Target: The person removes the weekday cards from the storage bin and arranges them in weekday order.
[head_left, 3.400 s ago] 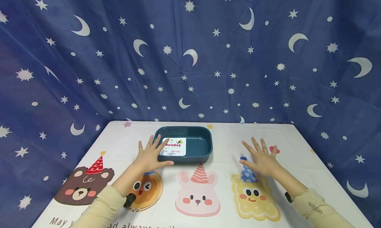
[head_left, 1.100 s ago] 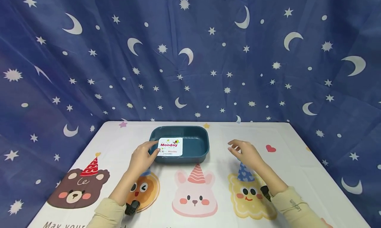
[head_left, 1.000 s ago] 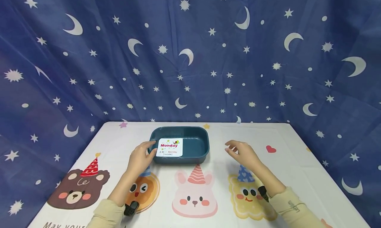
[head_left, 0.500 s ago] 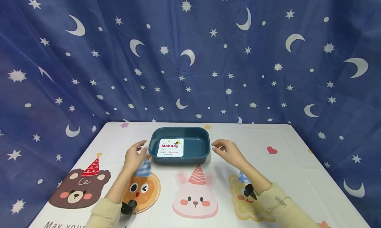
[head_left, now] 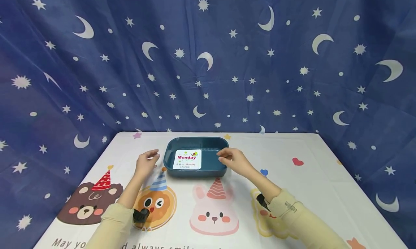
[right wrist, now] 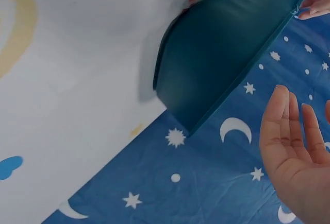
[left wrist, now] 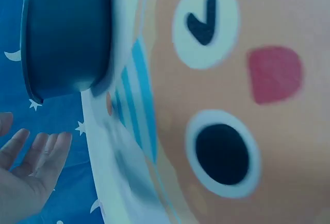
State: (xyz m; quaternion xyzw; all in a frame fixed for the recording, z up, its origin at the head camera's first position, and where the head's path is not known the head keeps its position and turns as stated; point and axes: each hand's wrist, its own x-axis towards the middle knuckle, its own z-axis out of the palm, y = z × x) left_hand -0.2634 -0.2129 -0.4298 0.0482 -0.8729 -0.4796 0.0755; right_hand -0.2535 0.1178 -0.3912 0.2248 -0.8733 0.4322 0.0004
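While my right hand point(head_left: 236, 163) hovers at the right end of the tray point(head_left: 198, 174), contact unclear, its loosely curved fingers hold nothing; my left hand point(head_left: 144, 165), equally empty, hovers beside the opposite end. The Monday card point(head_left: 188, 162), inside at left, is best pinched edgewise.

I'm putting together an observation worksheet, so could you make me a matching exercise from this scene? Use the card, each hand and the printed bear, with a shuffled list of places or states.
Column one
1. card
2. left hand
3. right hand
4. bear

Column two
A. seen across the right rim of the tray in the head view
B. wearing a red hat
C. inside the tray, toward its left end
D. just left of the tray, apart from it

Right pairs: 1-C, 2-D, 3-A, 4-B
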